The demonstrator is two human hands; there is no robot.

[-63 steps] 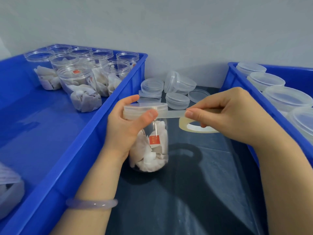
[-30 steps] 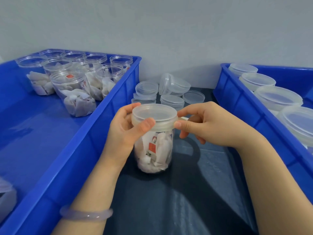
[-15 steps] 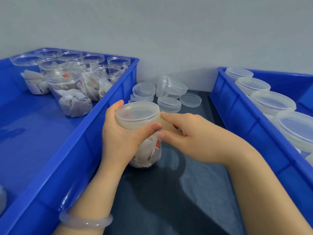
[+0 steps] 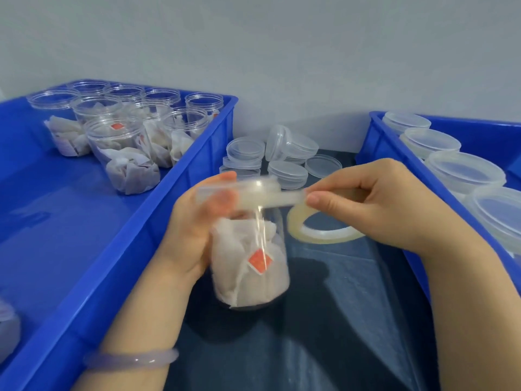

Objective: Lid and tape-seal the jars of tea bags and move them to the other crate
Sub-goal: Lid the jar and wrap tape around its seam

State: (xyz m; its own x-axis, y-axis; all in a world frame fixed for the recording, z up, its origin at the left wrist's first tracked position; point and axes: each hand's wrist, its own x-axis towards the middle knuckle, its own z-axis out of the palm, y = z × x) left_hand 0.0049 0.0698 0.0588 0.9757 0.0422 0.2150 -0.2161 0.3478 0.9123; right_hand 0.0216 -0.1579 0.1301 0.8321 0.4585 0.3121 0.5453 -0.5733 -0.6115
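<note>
A clear jar of tea bags (image 4: 251, 261) with a red tag stands between the two blue crates, a translucent lid (image 4: 239, 190) on top. My left hand (image 4: 194, 230) grips the jar near the lid. My right hand (image 4: 375, 201) holds a roll of clear tape (image 4: 324, 227) to the jar's right, thumb and finger pinching a strip stretched to the lid's rim. The left crate (image 4: 112, 266) holds several unlidded jars of tea bags (image 4: 127, 156). In the right crate (image 4: 417, 261) stand lidded jars (image 4: 465, 170).
Several loose lids (image 4: 282, 159) lie stacked on the dark table (image 4: 324, 334) at the back, against the grey wall. A pale bangle (image 4: 132, 359) circles my left wrist. The left crate's front half has bare blue floor.
My right hand, pressed against the lid's rim half a second ago, has pulled away to the right, drawing a strip of tape off the roll. The jar has turned in my left hand.
</note>
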